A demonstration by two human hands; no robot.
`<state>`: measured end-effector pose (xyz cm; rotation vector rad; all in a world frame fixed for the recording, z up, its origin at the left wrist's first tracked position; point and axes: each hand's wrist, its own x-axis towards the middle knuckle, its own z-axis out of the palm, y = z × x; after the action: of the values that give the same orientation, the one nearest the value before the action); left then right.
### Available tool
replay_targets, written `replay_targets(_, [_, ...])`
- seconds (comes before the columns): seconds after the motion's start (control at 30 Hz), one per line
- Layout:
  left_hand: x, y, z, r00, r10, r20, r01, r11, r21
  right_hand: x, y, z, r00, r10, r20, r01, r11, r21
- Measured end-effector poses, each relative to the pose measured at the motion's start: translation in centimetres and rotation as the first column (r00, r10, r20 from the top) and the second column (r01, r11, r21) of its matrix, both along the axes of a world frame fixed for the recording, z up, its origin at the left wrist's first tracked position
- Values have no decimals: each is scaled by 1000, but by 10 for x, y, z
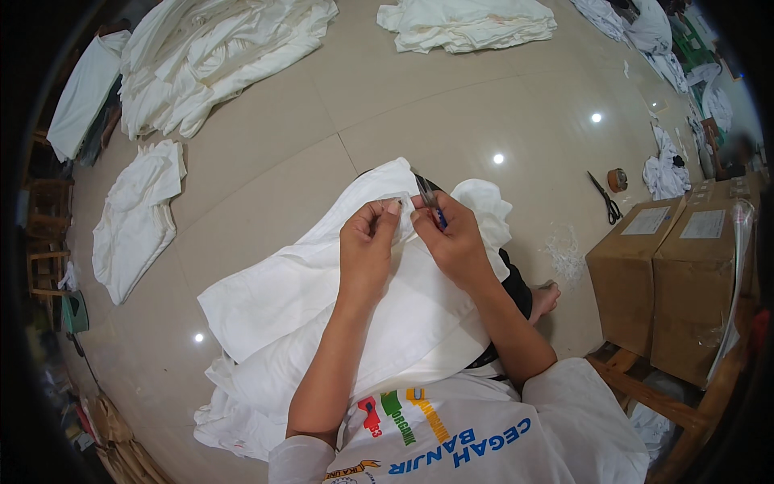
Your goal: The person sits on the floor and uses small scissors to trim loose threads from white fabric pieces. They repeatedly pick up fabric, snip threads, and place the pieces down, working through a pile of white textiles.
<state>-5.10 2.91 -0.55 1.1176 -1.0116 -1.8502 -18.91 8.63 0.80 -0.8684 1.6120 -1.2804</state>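
A white cloth garment [290, 298] lies across my lap, spread over the tiled floor. My left hand [367, 242] pinches a small raised part of the fabric near its upper edge. Right beside it, my right hand [453, 240] holds a small thread snipper [427, 195] with a blue handle, its metal tip pointing up and away just above the pinched fabric. The two hands almost touch. More white cloth is bunched under the garment at my left knee.
Piles of white garments lie on the floor at far left [137, 218], top left [218, 56] and top centre [468, 22]. Black scissors [606, 200] and a tape roll [617, 179] lie at right. Two cardboard boxes [669, 274] sit on a wooden stool at right.
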Motion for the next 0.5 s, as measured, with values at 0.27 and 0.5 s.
replay_targets(0.27, [-4, 2, -1, 993, 16, -119, -7, 997, 75, -5, -1, 1, 994, -35, 105, 26, 996, 86])
replay_targets(0.5, [-2, 1, -6, 970, 53, -236, -26, 993, 115, 1, 19, 40, 793, -77, 604, -38, 984, 174])
